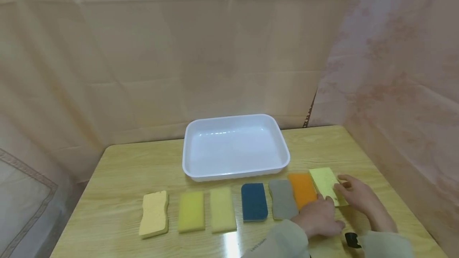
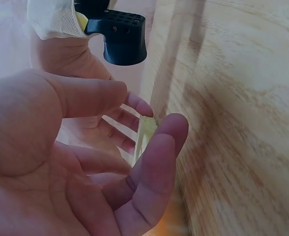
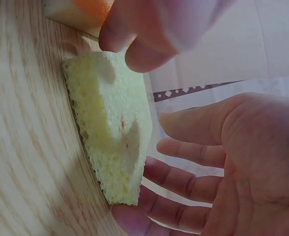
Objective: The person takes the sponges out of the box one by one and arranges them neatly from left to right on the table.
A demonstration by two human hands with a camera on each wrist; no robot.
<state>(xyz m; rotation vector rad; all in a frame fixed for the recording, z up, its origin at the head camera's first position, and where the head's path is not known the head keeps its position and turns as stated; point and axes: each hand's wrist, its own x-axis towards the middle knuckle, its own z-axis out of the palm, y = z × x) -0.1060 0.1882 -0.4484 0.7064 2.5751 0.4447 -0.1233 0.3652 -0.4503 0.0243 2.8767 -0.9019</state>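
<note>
A pale yellow-green sponge (image 3: 117, 128) lies flat at the right end of a row on the table. My right hand (image 1: 362, 198) is at its right side, fingertips along the edge and thumb apart from it in the right wrist view. From the near left, my left hand (image 1: 319, 216) reaches between this sponge and an orange sponge (image 1: 302, 188). Its fingers are loosely bent with the thumb apart in the left wrist view, and they partly hide the yellow-green sponge. Whether the left fingertips touch it, I cannot tell.
Further left in the row lie a grey sponge (image 1: 283, 199), a dark blue sponge (image 1: 254, 202) and several yellow ones, among them a wavy-sided sponge (image 1: 154, 214). A white rectangular tray (image 1: 234, 175) stands behind the row. Cloth curtains (image 1: 229, 51) hang behind the wooden table (image 1: 143, 162).
</note>
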